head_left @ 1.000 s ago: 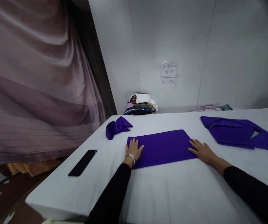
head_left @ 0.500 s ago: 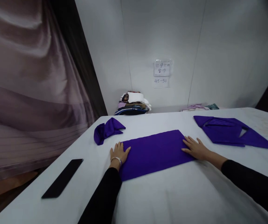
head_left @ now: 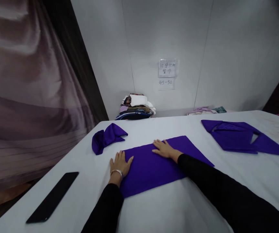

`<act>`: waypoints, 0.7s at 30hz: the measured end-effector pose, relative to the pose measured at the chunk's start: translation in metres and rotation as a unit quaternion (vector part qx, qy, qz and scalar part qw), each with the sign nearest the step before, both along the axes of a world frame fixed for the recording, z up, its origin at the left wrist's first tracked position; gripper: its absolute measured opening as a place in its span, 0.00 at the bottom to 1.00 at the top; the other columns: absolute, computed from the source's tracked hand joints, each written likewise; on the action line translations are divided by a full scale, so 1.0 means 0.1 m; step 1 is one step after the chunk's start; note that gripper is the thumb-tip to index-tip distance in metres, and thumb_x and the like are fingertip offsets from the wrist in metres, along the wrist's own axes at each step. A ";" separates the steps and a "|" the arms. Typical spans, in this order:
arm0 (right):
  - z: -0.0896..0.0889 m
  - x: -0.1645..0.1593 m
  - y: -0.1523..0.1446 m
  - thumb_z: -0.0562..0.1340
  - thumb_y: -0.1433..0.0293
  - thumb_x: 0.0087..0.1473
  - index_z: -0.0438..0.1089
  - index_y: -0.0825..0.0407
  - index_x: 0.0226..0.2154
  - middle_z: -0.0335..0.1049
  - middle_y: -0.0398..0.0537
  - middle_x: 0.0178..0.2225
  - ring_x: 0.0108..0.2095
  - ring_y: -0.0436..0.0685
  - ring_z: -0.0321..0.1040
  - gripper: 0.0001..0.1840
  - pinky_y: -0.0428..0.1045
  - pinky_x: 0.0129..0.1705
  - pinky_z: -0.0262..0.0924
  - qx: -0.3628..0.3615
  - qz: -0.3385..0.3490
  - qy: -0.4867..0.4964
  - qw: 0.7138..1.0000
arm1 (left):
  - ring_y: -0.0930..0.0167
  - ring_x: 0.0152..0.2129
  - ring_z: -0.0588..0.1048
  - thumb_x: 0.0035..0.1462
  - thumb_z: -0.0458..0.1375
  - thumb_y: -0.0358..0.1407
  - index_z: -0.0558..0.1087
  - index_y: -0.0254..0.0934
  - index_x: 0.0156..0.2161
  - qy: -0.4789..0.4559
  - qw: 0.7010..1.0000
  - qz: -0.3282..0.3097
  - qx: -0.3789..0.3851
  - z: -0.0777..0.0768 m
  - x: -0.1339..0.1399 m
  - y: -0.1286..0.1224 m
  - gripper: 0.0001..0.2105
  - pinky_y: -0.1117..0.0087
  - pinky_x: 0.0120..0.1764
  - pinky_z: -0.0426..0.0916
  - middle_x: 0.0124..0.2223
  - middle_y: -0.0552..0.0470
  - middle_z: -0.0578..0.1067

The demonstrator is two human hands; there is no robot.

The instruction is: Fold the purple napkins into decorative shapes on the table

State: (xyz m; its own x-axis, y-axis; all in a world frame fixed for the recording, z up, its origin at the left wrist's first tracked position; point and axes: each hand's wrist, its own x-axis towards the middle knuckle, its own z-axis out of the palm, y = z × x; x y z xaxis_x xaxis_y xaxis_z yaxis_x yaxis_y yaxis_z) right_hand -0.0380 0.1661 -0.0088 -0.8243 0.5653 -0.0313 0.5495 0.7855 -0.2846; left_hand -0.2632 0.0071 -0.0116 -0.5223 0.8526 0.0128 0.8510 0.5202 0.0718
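Note:
A purple cloth napkin, laid out as a flat rectangle, lies before me on the white table. My left hand rests on its left end, fingers spread; a silver bracelet circles that wrist. My right hand lies flat on the cloth near the far edge, fingers stretched out, and the forearm crosses the napkin's right part. Neither hand grips anything.
A folded purple cloth stands up at the far left, and another purple cloth lies folded at the right. A black flat panel is at the left. Piled clothes sit behind the white table; a pink curtain hangs left.
My right hand has slid left from the napkin's right edge to its middle, near the far edge. My left hand stays at the left end. The camera view has shifted slightly.

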 end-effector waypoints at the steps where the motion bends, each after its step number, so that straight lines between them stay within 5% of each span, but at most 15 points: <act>1: -0.02 0.17 0.13 0.39 0.46 0.54 0.44 0.53 0.60 0.37 0.51 0.62 0.62 0.60 0.31 0.39 0.63 0.58 0.28 0.004 -0.037 -0.008 0.999 | 0.61 0.60 0.43 0.53 0.35 0.56 0.50 0.33 0.60 0.000 1.000 0.000 0.000 0.00 0.00 0.00 0.35 0.50 0.57 0.42 0.64 0.47 0.47; 6: -0.13 1.31 0.62 0.39 0.49 0.56 0.45 0.52 0.60 0.39 0.52 0.62 0.61 0.61 0.34 0.35 0.64 0.57 0.32 0.043 -0.265 -0.065 0.961 | 0.61 0.60 0.43 0.53 0.34 0.55 0.50 0.33 0.60 0.001 1.000 -0.002 0.002 -0.01 -0.01 0.01 0.36 0.49 0.57 0.42 0.64 0.47 0.47; 10: -0.17 1.93 0.62 0.38 0.52 0.57 0.48 0.53 0.58 0.40 0.54 0.62 0.61 0.61 0.35 0.33 0.66 0.56 0.36 0.051 -0.314 -0.085 0.944 | 0.61 0.60 0.43 0.53 0.34 0.55 0.50 0.32 0.60 -0.004 1.000 0.001 0.001 -0.01 -0.01 0.01 0.36 0.50 0.57 0.41 0.64 0.47 0.47; 14: -0.11 1.84 0.32 0.38 0.50 0.56 0.48 0.54 0.59 0.40 0.54 0.62 0.61 0.62 0.34 0.35 0.65 0.57 0.36 0.055 -0.295 -0.049 0.953 | 0.61 0.60 0.45 0.53 0.37 0.55 0.51 0.33 0.59 -0.013 1.000 -0.002 0.017 0.04 0.01 -0.01 0.34 0.50 0.57 0.42 0.63 0.46 0.49; 21: 0.00 1.13 -0.47 0.40 0.47 0.55 0.43 0.49 0.61 0.36 0.48 0.62 0.61 0.61 0.31 0.37 0.62 0.59 0.29 0.066 -0.042 0.033 0.996 | 0.59 0.48 0.64 0.55 0.41 0.47 0.58 0.31 0.54 0.029 0.997 0.032 0.063 0.23 0.21 -0.23 0.27 0.59 0.46 0.60 0.51 0.40 0.68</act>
State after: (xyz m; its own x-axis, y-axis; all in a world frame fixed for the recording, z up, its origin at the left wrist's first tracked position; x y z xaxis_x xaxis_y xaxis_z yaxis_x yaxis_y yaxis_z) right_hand 0.0746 0.1188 -0.0088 -0.7711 0.6286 0.1014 0.5988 0.7701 -0.2201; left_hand -0.2422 -0.0161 0.0117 -0.5717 0.8068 0.1493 0.8204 0.5643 0.0922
